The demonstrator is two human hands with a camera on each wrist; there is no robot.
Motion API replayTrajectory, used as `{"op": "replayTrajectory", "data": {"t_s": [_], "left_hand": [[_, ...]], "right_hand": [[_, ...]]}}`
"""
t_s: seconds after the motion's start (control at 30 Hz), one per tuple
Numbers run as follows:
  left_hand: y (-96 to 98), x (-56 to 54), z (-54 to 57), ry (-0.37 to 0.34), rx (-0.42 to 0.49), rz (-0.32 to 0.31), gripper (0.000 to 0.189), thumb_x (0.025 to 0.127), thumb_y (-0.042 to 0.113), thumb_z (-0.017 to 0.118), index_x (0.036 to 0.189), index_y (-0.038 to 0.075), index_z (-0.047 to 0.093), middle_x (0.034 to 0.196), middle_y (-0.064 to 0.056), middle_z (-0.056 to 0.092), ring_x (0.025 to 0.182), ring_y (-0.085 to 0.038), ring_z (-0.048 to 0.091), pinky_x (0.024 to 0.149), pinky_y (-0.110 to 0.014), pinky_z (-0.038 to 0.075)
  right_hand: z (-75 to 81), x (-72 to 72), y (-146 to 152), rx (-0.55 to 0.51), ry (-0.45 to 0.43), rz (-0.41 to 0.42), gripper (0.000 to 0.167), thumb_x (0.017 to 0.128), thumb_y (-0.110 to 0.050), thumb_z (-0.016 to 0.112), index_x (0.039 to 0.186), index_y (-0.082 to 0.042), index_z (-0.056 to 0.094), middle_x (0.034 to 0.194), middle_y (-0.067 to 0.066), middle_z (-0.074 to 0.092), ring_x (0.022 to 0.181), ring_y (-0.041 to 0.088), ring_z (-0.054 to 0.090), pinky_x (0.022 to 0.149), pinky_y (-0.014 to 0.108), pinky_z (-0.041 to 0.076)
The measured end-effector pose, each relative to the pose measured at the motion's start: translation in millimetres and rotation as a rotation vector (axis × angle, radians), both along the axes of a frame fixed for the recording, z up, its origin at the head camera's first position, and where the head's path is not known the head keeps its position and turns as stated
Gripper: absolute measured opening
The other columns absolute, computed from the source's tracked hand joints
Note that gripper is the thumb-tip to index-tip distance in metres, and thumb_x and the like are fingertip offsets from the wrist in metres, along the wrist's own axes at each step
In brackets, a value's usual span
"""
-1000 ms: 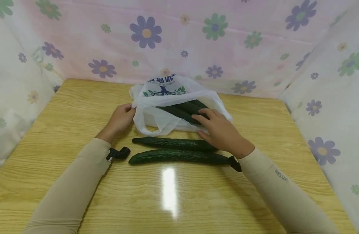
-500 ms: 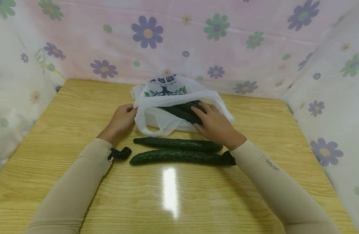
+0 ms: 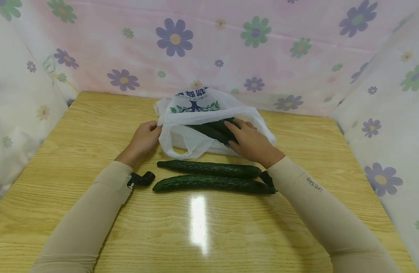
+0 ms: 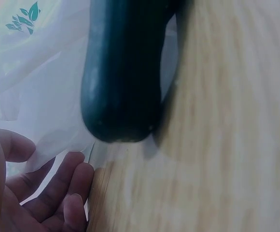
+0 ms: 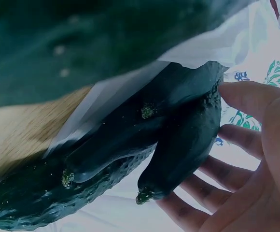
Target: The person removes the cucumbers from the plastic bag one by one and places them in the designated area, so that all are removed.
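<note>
A white plastic carrier bag (image 3: 243,110) with a printed tree lies on its side, its mouth towards me. My left hand (image 3: 146,137) pinches the bag's edge at the left of the mouth; the left wrist view shows the film between thumb and fingers. Inside the bag lie several dark green cucumbers (image 3: 213,129). My right hand (image 3: 252,142) reaches into the mouth, fingers spread and only slightly bent. In the right wrist view its fingertips are right at the side of one cucumber (image 5: 183,140) whose stem end points towards the camera.
Two more cucumbers lie side by side on the wooden table (image 3: 144,227) in front of the bag: one nearer the bag (image 3: 209,169), one nearer me (image 3: 209,183). Black wrist cameras hang at both sleeves. A flowered curtain (image 3: 216,45) surrounds the table on three sides.
My right hand has moved a little left and deeper into the bag's mouth, its fingers settling on the cucumbers. My left hand keeps its pinch on the bag.
</note>
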State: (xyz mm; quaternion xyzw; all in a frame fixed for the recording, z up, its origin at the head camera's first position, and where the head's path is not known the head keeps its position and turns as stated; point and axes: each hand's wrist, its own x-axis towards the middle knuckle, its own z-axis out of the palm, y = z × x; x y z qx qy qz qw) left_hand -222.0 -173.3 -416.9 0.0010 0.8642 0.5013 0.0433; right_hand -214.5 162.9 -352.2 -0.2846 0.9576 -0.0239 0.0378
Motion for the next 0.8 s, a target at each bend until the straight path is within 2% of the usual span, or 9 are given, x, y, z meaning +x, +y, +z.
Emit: {"op": "replayTrajectory", "data": {"t_s": [0.23,0.53,0.67,0.8], "left_hand": [[0.0,0.1,1.0,-0.011,-0.015,-0.01,0.043,0.105,0.041,0.038,0.106,0.007,0.065,0.084,-0.005,0.052,0.077,-0.023,0.044,0.067,-0.033,0.037],[0.2,0.3,0.5,-0.005,-0.015,-0.007,0.042,0.105,0.04,0.039,0.104,0.007,0.064,0.085,-0.004,0.052,0.08,-0.022,0.045,0.069,-0.033,0.037],[0.5,-0.1,-0.4,-0.001,-0.011,0.001,0.042,0.105,0.039,0.04,0.106,0.007,0.065,0.086,-0.005,0.053,0.08,-0.023,0.045,0.068,-0.033,0.037],[0.3,-0.1,-0.6,0.0,-0.005,-0.002,0.043,0.105,0.04,0.039,0.109,0.007,0.066,0.088,-0.004,0.055,0.081,-0.022,0.045,0.068,-0.033,0.037]], "right_hand": [[0.2,-5.0,-1,0.012,-0.026,0.003,0.069,0.1,-0.027,0.063,0.157,-0.007,0.03,0.152,0.027,0.039,0.134,0.048,0.045,0.102,0.058,0.046],[-3.5,-7.6,-4,-0.005,-0.001,0.005,0.067,0.099,-0.021,0.064,0.156,-0.008,0.031,0.141,0.029,0.049,0.118,0.048,0.055,0.095,0.056,0.051],[-5.8,-10.2,-6,0.005,-0.005,-0.03,0.068,0.099,-0.022,0.062,0.157,-0.008,0.029,0.135,0.03,0.052,0.113,0.049,0.058,0.093,0.056,0.051],[-8.1,-13.2,-7,0.015,-0.016,-0.075,0.066,0.101,-0.022,0.06,0.157,-0.009,0.028,0.133,0.03,0.053,0.114,0.048,0.057,0.093,0.056,0.051]]}}
